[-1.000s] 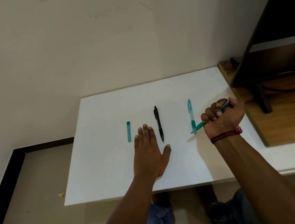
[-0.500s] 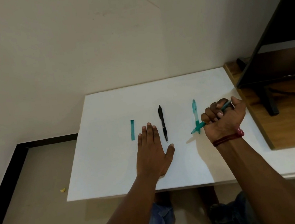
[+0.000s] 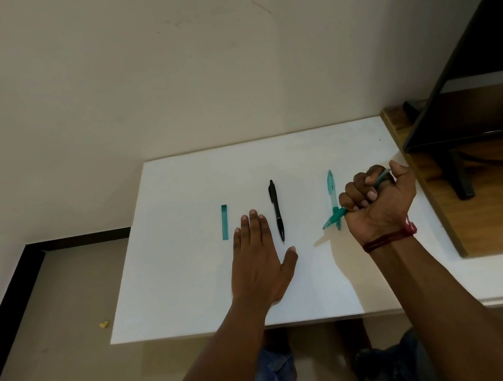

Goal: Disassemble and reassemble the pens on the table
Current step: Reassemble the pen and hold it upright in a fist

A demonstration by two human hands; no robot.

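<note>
While right hand [image 3: 378, 203] grips a teal pen [image 3: 331, 221], left hand [image 3: 259, 262] lies flat beside black pen [image 3: 276, 209].

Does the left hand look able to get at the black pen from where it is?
Probably yes: the left hand lies flat and empty on the table, just beside the black pen, with nothing between them.

Bare table [image 3: 193, 292] left and front. Obstacles: teal cap [image 3: 224, 222], black pen [image 3: 276, 211], teal pen [image 3: 333, 194], monitor [image 3: 472, 112] far right.
</note>
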